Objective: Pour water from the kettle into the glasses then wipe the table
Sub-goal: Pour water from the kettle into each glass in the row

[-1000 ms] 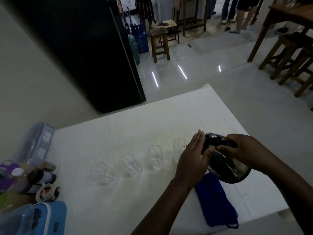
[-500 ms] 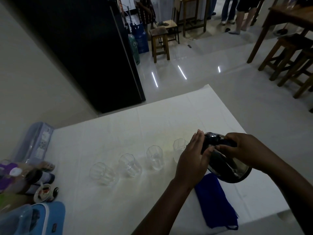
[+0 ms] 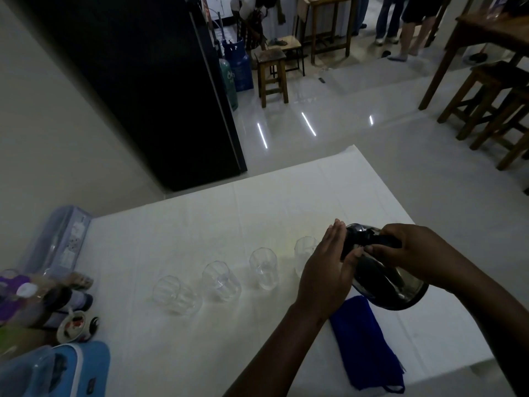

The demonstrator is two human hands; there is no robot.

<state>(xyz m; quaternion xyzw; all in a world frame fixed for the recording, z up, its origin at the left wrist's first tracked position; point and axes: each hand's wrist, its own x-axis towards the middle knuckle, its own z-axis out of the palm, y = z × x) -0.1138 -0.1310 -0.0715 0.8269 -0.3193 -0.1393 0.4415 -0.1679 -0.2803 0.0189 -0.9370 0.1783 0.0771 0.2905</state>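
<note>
On the white table [image 3: 177,353], toward four o'clock from its middle, a dark metal kettle [image 3: 392,285] is held tilted, its top leaning toward nine o'clock over the rightmost glass [image 3: 304,252]. The right hand [image 3: 409,247] is wrapped closed around the kettle's black handle at the top. The left hand [image 3: 326,270] lies flat with fingers straight and together, palm pressed against the kettle's lid side, gripping nothing; it partly hides the rightmost glass, so any stream of water cannot be made out.

Four clear glasses stand in a row running from eight o'clock toward three o'clock across the table: the leftmost glass [image 3: 171,293], the second glass [image 3: 220,280], the third glass [image 3: 263,267], then the one by the kettle. They stand apart from one another. Whether any holds water cannot be told in the dim light.

A folded blue cloth [image 3: 369,348] lies on the table at five o'clock, just below the kettle and beside the left forearm. At the table's nine o'clock edge sit a clutter of bottles [image 3: 43,299] and a light blue container [image 3: 83,368]. A black refrigerator [image 3: 143,81] stands beyond the table at eleven o'clock.
</note>
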